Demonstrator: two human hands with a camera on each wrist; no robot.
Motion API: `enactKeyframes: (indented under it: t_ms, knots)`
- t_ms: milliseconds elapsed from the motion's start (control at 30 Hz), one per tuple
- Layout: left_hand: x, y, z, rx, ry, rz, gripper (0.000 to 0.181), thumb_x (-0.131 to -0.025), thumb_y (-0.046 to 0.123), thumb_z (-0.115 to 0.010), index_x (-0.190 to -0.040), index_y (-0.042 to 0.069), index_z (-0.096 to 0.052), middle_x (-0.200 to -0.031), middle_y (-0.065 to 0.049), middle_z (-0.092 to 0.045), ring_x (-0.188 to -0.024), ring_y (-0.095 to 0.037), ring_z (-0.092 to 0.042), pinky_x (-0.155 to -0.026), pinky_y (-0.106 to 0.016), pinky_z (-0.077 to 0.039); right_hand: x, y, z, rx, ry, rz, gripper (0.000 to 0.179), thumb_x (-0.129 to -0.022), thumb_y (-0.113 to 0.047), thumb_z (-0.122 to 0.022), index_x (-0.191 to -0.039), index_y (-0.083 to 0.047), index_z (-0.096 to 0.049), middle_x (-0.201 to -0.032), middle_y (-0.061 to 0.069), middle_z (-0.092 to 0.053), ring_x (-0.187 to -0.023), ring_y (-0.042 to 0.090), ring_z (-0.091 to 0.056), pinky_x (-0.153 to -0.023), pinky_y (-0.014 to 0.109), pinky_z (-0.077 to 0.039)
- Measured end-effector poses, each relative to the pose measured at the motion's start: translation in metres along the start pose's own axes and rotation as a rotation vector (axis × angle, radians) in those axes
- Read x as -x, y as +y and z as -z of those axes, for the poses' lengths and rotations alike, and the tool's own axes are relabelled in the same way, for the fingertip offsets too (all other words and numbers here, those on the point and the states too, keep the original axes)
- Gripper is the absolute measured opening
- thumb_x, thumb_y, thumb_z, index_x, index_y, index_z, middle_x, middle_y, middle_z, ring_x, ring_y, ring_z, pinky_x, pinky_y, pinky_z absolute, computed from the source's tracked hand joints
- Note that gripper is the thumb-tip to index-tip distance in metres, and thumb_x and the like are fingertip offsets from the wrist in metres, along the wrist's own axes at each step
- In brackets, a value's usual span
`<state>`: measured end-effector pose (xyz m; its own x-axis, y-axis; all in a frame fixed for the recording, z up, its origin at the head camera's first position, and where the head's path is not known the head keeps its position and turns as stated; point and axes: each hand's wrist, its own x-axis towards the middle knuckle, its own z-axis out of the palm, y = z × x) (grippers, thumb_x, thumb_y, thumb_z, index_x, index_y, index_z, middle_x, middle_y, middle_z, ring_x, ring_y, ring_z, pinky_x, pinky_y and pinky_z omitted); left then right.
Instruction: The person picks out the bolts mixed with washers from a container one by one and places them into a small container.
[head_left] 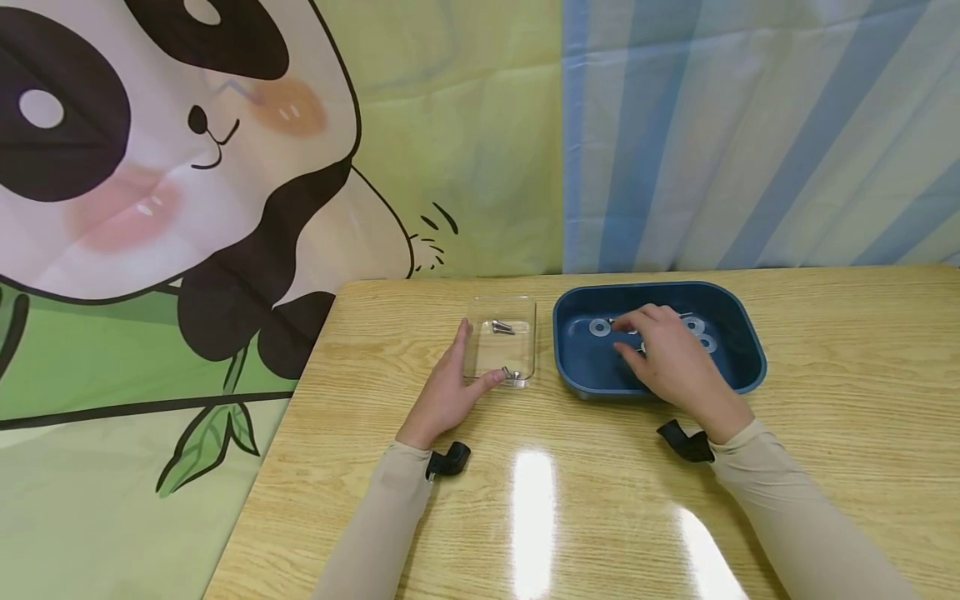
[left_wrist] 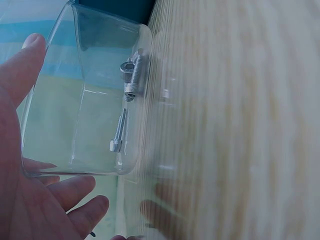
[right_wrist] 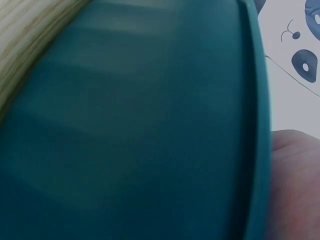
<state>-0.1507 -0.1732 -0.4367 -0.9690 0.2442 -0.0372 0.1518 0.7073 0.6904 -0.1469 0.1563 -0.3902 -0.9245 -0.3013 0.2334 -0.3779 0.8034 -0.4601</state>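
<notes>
My left hand (head_left: 446, 396) holds a small clear plastic box (head_left: 487, 354) by its left and near sides, thumb at the near right corner. Several socket-head screws (head_left: 502, 327) lie inside; the left wrist view shows their knurled heads (left_wrist: 116, 145) and threads. My right hand (head_left: 671, 354) reaches over the near rim into a dark blue tray (head_left: 585, 362), thumb and forefinger spread apart above its floor. Flat washers (head_left: 599, 327) lie around those fingertips, others partly hidden behind the hand. In the right wrist view, the tray's outer wall (right_wrist: 150, 125) covers most of the work.
Both containers stand side by side near the far edge of a wooden table (head_left: 600, 517). Behind it hangs a cloth (head_left: 465, 125) with a panda print and blue stripes. Each wrist carries a black camera mount (head_left: 450, 460).
</notes>
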Motion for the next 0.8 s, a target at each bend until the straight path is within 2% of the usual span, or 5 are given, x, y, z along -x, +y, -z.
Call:
enactKeyframes:
  t_ms: [167, 300, 600, 800]
  knots:
    - [0.0, 0.0, 0.0, -0.001, -0.002, 0.003, 0.105, -0.09, 0.071, -0.056, -0.163, 0.024, 0.003, -0.167, 0.005, -0.012, -0.151, -0.028, -0.02, -0.119, -0.052, -0.023, 0.001, 0.007, -0.001, -0.003, -0.014, -0.011, 0.024, -0.093, -0.008, -0.072, -0.114, 0.003, -0.069, -0.11, 0.019, -0.064, -0.098, 0.035, -0.057, -0.082, 0.049, -0.05]
    - [0.001, 0.0, 0.001, 0.0, -0.004, 0.005, 0.103, -0.091, 0.069, -0.057, -0.162, 0.03, 0.006, -0.167, 0.006, -0.011, -0.151, -0.027, -0.02, -0.119, -0.052, -0.023, 0.001, 0.012, -0.001, 0.005, -0.032, -0.013, 0.025, -0.093, -0.009, -0.073, -0.114, 0.003, -0.068, -0.109, 0.02, -0.064, -0.098, 0.035, -0.057, -0.08, 0.05, -0.051]
    - [0.001, -0.001, 0.0, 0.014, 0.001, -0.009, 0.105, -0.09, 0.071, -0.056, -0.163, 0.025, 0.003, -0.167, 0.005, -0.012, -0.151, -0.028, -0.02, -0.119, -0.053, -0.024, -0.002, 0.018, 0.001, 0.02, -0.086, -0.028, 0.027, -0.092, -0.011, -0.075, -0.114, 0.002, -0.069, -0.108, 0.02, -0.065, -0.101, 0.037, -0.059, -0.084, 0.053, -0.05]
    - [0.0, -0.001, 0.0, 0.009, -0.004, -0.003, 0.105, -0.09, 0.071, -0.056, -0.163, 0.024, 0.003, -0.167, 0.005, -0.011, -0.151, -0.028, -0.02, -0.119, -0.053, -0.023, -0.004, 0.022, 0.001, 0.044, -0.137, -0.023, 0.028, -0.091, -0.01, -0.075, -0.115, 0.003, -0.069, -0.106, 0.02, -0.067, -0.097, 0.036, -0.062, -0.081, 0.052, -0.052]
